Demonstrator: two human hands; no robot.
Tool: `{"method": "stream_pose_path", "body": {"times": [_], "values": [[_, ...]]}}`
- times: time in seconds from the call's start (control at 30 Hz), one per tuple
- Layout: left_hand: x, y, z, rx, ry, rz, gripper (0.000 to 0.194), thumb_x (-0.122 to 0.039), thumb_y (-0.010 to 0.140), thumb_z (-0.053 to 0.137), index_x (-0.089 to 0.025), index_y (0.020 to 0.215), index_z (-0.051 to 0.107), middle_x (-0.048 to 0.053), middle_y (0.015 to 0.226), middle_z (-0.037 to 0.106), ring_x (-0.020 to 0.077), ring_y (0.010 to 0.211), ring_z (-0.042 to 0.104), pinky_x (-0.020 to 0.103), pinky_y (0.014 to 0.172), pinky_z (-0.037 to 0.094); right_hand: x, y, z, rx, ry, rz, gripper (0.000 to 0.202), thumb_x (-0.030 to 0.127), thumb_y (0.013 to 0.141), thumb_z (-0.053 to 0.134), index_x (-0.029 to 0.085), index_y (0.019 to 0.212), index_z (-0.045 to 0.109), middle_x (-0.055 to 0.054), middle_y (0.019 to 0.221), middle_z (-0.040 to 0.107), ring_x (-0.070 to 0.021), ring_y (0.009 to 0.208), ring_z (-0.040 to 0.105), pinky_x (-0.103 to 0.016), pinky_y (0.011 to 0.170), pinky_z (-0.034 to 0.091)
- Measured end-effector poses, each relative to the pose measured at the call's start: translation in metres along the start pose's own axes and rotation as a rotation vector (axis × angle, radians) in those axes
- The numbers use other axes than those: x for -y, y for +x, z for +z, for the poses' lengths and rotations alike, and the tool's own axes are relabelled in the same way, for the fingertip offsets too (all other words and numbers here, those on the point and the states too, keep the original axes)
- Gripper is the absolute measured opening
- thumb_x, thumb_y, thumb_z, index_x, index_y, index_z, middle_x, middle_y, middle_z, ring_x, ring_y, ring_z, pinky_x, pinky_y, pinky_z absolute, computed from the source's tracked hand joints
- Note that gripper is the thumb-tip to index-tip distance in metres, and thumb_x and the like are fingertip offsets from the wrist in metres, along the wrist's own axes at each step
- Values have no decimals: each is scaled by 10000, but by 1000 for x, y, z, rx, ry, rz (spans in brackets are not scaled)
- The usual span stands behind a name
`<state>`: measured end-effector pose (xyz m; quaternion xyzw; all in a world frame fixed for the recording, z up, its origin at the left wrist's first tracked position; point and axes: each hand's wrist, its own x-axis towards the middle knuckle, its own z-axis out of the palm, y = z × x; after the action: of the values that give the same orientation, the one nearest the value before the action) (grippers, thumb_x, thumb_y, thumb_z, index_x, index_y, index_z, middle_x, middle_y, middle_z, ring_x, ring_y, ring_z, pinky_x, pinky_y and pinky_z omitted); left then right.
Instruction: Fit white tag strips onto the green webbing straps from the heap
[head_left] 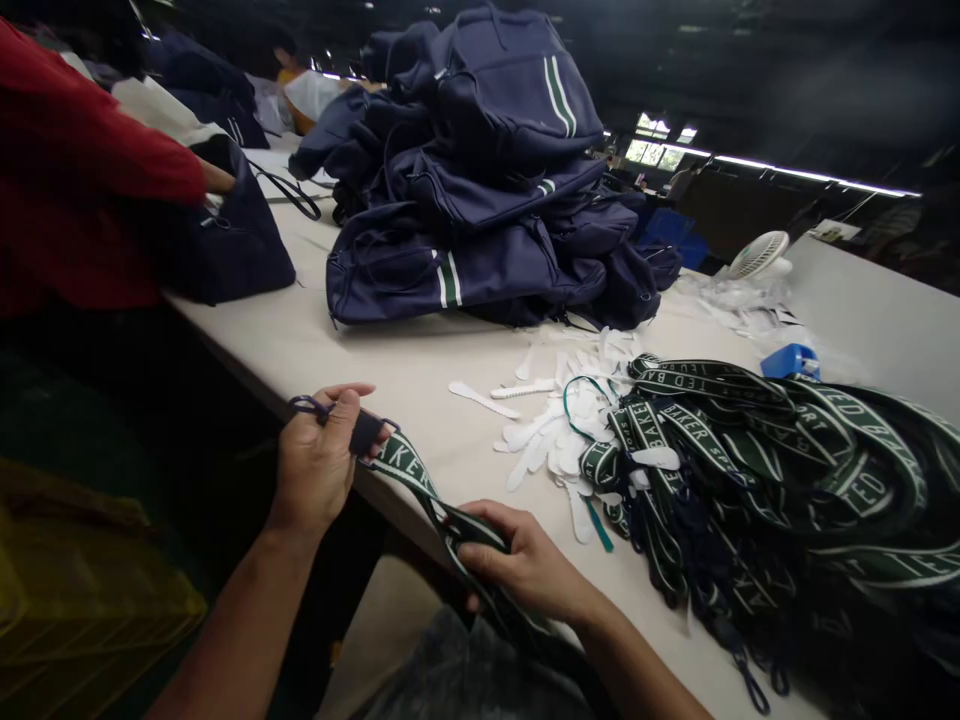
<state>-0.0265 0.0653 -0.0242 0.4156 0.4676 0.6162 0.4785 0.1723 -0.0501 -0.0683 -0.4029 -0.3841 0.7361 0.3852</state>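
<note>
A dark green webbing strap point(407, 462) with white lettering and pale edges runs between my two hands, over the table's front edge. My left hand point(319, 455) is closed around its navy end piece, where a dark cord loop sticks out past the thumb. Farther along, my right hand point(517, 555) grips the same strap, thumb on top. The rest of the strap drops toward my lap, partly hidden by the right hand. On the table to the right lies a large tangled heap of similar straps point(757, 450). White plastic strips point(551, 435) lie scattered beside that heap.
Navy bags point(465, 200) with green and white stripes are piled on the table point(300, 345). At left, a person in a red sleeve point(97, 150) reaches into a dark bag point(247, 235). A blue object point(790, 361) and a white fan point(759, 255) stand at right; yellow crates point(90, 600) at lower left.
</note>
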Motion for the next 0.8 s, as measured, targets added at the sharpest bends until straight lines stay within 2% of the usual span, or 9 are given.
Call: {"method": "stream_pose_path", "body": {"times": [0.07, 0.13, 0.23, 0.37, 0.47, 0.57, 0.67, 0.73, 0.8], "values": [[2, 5, -3, -65, -37, -64, 207, -319, 815, 689, -159, 941, 652, -3, 559, 611, 98, 427, 533, 141, 376, 407, 2, 5, 3, -68, 31, 13, 341, 429, 805, 728, 159, 1001, 661, 37, 577, 579, -80, 401, 533, -154, 364, 396], [1, 8, -3, -86, -152, -217, 143, -247, 846, 662, -133, 933, 665, 3, 581, 624, 81, 457, 550, 125, 419, 443, 9, 9, 6, -93, 75, -2, 334, 441, 800, 727, 140, 934, 666, 54, 506, 537, -55, 334, 450, -139, 307, 322], [-4, 3, 2, -29, -393, -465, 177, -241, 912, 579, -108, 954, 688, 39, 736, 686, 106, 653, 655, 188, 634, 577, 22, 14, 9, -70, 78, -23, 327, 436, 786, 741, 135, 884, 661, 55, 500, 539, -40, 311, 404, -139, 285, 280], [-4, -19, 10, 150, -559, -572, 533, -563, 880, 550, -96, 1100, 681, 153, 1196, 676, 276, 1113, 637, 380, 901, 591, 25, 21, 11, -109, 21, -36, 350, 475, 787, 727, 140, 854, 648, 57, 471, 523, -42, 312, 400, -143, 298, 270], [6, -38, 7, 264, -588, -599, 748, -719, 740, 617, -103, 1160, 671, 174, 1319, 612, 326, 1234, 561, 361, 928, 576, 18, 23, 10, -197, -50, -54, 380, 514, 806, 691, 141, 873, 658, 51, 494, 539, -40, 316, 404, -146, 307, 271], [21, -50, 0, 274, -504, -543, 598, -539, 728, 758, -157, 1178, 663, 135, 1279, 650, 293, 1225, 574, 318, 955, 547, 10, 23, 8, -244, -136, -68, 404, 527, 826, 655, 142, 945, 676, 44, 529, 557, -46, 326, 413, -156, 310, 274], [29, -53, -3, 222, -299, -413, 397, -310, 779, 762, -189, 1143, 658, 95, 1152, 714, 257, 1087, 663, 332, 968, 527, 6, 26, 7, -268, -187, -74, 372, 499, 842, 639, 145, 940, 692, 25, 585, 590, -65, 390, 459, -183, 367, 361], [28, -50, -5, 211, -115, -240, 322, -325, 816, 721, -190, 1103, 660, 89, 1138, 716, 260, 996, 697, 359, 932, 538, 5, 31, 5, -285, -234, -155, 298, 441, 858, 632, 159, 906, 714, -16, 733, 662, -105, 569, 575, -222, 529, 484], [23, -43, -6, 190, 159, 0, 303, -368, 851, 675, -198, 1102, 664, 88, 1157, 708, 263, 982, 697, 368, 920, 530, 6, 37, 3, -318, -288, -297, 229, 384, 864, 631, 182, 906, 729, -41, 905, 695, -150, 805, 627, -266, 744, 520]]}}
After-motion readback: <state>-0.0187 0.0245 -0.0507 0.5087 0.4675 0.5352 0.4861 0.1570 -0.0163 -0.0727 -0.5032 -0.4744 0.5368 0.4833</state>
